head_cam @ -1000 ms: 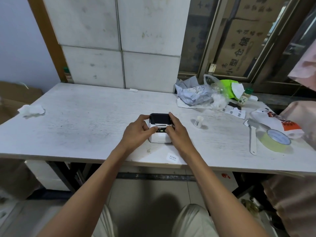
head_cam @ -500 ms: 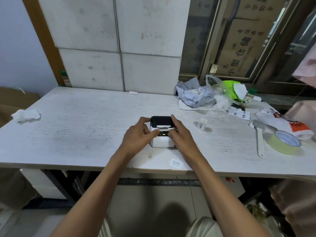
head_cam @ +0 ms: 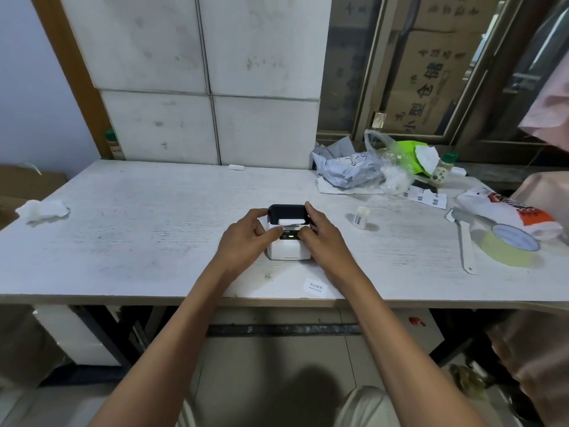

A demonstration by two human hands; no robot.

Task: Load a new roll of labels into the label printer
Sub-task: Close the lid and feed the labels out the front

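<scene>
Both hands, the left hand (head_cam: 246,238) and the right hand (head_cam: 323,238), squeeze the sides of the little printer (head_cam: 288,241) near the table's (head_cam: 123,229) front edge, likely to keep it steady while white paper (head_cam: 289,222) pokes out.

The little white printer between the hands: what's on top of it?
On the label printer sits a black lid, with a white label strip poking out below it. Both hands, left and right, grip its sides. The roll inside is hidden.
</scene>
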